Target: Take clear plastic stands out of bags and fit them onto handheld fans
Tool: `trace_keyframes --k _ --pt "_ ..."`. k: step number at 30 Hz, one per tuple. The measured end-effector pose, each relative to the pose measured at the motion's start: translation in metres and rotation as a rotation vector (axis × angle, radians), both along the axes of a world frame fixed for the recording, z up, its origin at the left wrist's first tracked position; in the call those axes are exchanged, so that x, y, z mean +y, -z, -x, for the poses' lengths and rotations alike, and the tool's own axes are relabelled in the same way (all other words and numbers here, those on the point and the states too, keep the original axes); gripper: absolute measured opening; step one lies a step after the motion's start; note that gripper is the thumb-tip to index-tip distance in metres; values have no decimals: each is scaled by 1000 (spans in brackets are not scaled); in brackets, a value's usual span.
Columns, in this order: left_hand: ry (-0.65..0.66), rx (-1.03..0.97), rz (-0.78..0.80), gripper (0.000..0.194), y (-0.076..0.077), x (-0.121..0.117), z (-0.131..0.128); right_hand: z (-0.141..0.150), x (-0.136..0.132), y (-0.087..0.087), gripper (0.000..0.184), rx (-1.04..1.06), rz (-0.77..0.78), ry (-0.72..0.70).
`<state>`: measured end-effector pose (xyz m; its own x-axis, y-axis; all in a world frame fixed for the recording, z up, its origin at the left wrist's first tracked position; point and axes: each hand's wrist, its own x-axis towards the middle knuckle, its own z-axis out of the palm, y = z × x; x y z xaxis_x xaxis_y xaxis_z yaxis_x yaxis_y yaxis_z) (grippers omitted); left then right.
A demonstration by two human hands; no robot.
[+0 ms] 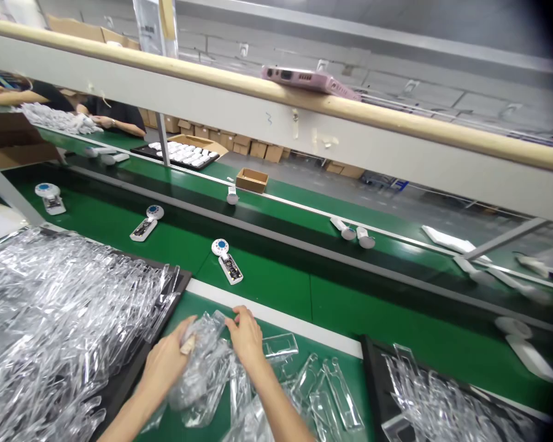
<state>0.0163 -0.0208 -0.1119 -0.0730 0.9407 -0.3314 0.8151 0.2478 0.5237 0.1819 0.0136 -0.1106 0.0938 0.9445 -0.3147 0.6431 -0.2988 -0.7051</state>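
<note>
My left hand [168, 359] is closed on a crumpled clear plastic bag [198, 368] in front of me. A pale cover sits on its thumb. My right hand [246, 336], fingers pinched, grips the end of a clear plastic part [219, 318] at the bag's upper edge. How much of that part is inside the bag I cannot tell. More clear plastic parts [343, 393] lie loose on the green work surface [198, 302], right of my right forearm. Some plastic beneath my arms is hidden.
A black tray [177, 287] heaped with clear parts stands at left, another black tray [367, 374] at right. White devices with round heads, including one with an exposed circuit board [230, 268], lie on the green belt [276, 288]. A pink phone [308, 80] rests on the overhead rail. Co-workers' arms [115, 123] show far left.
</note>
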Motion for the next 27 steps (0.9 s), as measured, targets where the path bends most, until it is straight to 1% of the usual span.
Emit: trace_keyframes --k 2,4,7,9,11,13,15,16,17,19,20,22,24,25,27 --pt "-7 97 86 48 14 7 9 1 11 13 25 -45 34 -7" --pt "19 129 151 45 24 10 13 2 17 24 18 -46 56 -13" --pt "12 118 159 32 32 14 11 2 19 37 9 36 77 7" --pt "3 96 143 24 34 16 9 -2 19 40 9 148 107 20" --pt "2 70 118 20 36 18 7 -10 18 37 9 277 112 35" --pt "6 44 83 19 37 19 7 -21 14 27 8 398 76 45" --pt "-5 -34 27 19 36 17 8 -33 6 9 14 495 27 42" --pt "-21 -111 -17 20 35 16 8 -38 0 -3 17 538 12 30" --pt "-39 -204 -68 22 32 14 9 -43 -6 -15 19 578 6 2" --pt "-68 -373 -173 27 25 12 11 -50 -21 -42 17 651 9 -80" --pt "-72 -419 -212 29 20 10 11 -51 -28 -55 13 683 9 -129" --pt "-62 -433 -250 31 9 9 11 -51 -42 -75 6 709 -14 -219" --pt "-72 -435 -270 33 -2 7 9 -46 -53 -87 5 649 -33 -285" --pt "-87 -445 -279 34 -7 6 8 -43 -57 -90 6 589 -30 -316" --pt "-129 -469 -300 36 -16 4 3 -35 -62 -89 8 487 -21 -340"
